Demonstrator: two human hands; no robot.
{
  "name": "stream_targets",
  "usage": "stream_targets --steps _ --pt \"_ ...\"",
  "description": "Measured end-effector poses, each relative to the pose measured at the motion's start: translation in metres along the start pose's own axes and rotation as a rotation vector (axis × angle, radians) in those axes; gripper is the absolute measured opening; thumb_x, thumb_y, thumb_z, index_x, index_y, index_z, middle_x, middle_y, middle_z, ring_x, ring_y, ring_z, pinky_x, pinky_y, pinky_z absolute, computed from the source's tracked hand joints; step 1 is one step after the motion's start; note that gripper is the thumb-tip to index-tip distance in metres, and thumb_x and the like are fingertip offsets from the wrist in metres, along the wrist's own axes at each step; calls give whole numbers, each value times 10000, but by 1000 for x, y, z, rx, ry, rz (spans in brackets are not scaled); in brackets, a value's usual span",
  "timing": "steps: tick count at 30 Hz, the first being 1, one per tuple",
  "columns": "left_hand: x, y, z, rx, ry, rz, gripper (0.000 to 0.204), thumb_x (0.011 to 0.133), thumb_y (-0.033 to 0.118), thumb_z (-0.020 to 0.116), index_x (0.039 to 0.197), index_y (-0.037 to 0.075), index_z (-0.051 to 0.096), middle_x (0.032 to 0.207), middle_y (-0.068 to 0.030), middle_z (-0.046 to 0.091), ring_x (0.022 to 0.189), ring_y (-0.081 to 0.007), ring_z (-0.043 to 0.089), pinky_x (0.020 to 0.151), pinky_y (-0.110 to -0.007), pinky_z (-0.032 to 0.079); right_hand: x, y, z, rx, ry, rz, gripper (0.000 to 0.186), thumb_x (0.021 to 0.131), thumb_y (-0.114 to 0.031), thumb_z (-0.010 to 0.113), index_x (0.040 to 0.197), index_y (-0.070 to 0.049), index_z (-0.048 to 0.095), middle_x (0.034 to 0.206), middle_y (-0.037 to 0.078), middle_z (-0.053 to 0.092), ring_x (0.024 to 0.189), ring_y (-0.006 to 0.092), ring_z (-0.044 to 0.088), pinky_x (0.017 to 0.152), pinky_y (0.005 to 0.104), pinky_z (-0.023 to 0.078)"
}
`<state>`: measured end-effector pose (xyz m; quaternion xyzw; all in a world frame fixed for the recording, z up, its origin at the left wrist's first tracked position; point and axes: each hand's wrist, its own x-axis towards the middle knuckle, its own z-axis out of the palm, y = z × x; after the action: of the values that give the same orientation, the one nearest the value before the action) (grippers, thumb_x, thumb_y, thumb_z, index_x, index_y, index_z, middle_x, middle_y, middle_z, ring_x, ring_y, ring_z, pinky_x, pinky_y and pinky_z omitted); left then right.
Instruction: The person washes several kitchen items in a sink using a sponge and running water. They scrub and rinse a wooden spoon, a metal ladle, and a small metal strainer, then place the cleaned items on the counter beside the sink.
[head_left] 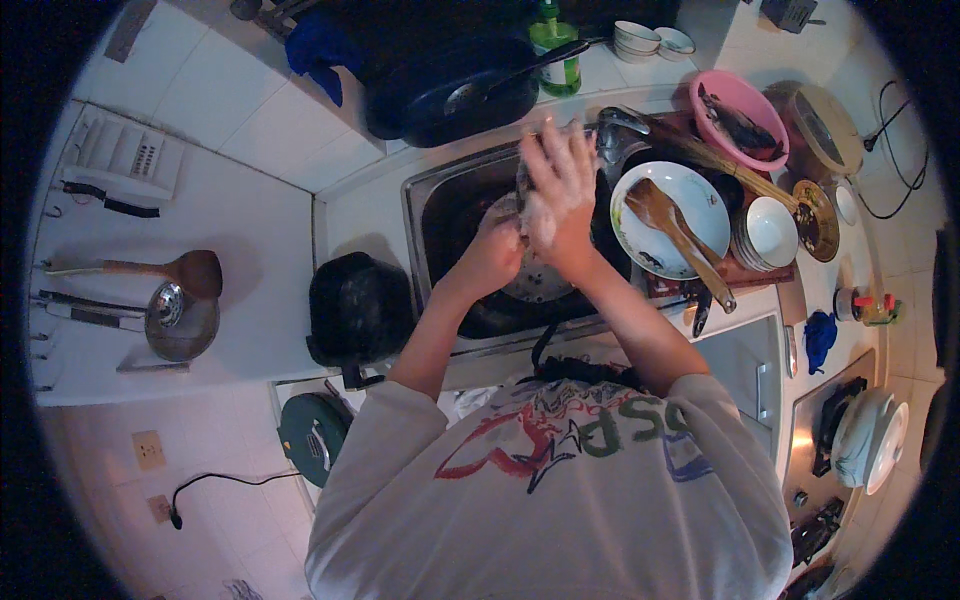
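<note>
Both my hands are over the metal sink (412,215). White suds cover my right hand (562,190); its fingers stretch upward, slightly apart. Beside its wrist, my left hand (495,255) is closed, the fingers curled around something greyish that I cannot make out. A dark edge shows between the two hands, too hidden to name. Below them in the sink lies a pale round piece with holes (540,285), partly covered by my hands and forearms. The faucet (622,120) stands at the sink's far right corner.
Right of the sink, a white plate (650,258) bears wooden spatulas, beside stacked bowls (770,232) and a pink basin (712,85). A dark wok (420,110) and green soap bottle (557,75) stand behind. A black bin (355,310) is left; utensils, including a brown spatula (195,275), hang there.
</note>
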<state>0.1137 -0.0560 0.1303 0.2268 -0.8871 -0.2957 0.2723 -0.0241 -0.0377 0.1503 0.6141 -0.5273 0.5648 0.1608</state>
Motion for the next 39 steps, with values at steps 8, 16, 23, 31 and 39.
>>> stream_targets --steps 8,16,23,31,39 --pt "-2 9 18 29 -196 -27 64 817 7 470 842 23 527 814 -172 577 718 -362 540 673 -408 440 12 45 0 654 214 633 465 979 -288 293 1290 5 475 1287 155 510 1221 251 450 1036 334 305" --pt "-5 -10 44 514 -168 -193 437 788 108 558 1222 142 518 985 -135 625 763 -343 640 684 -414 521 -17 53 -6 1395 78 1372 351 942 -189 426 1249 -53 528 1180 59 572 1040 169 549 926 289 429" --pt "-5 -21 27 1109 -125 -68 784 747 121 597 1424 384 302 927 -62 616 563 -198 625 477 -316 501 -25 61 -31 1292 -482 1302 375 890 -108 543 1255 -25 513 1183 92 591 1023 179 577 873 312 450" --pt "20 0 7 725 -169 -102 760 799 115 596 1445 338 262 957 -89 639 596 -252 635 539 -343 509 -37 82 -20 317 -400 701 208 772 -26 628 977 4 648 868 161 684 849 306 659 741 341 489" --pt "34 -16 4 36 -201 -357 627 758 290 743 1281 79 469 877 -145 675 721 -260 650 699 -329 495 -21 69 -21 226 -309 511 201 854 -151 594 968 8 642 829 171 669 774 301 654 680 342 493"
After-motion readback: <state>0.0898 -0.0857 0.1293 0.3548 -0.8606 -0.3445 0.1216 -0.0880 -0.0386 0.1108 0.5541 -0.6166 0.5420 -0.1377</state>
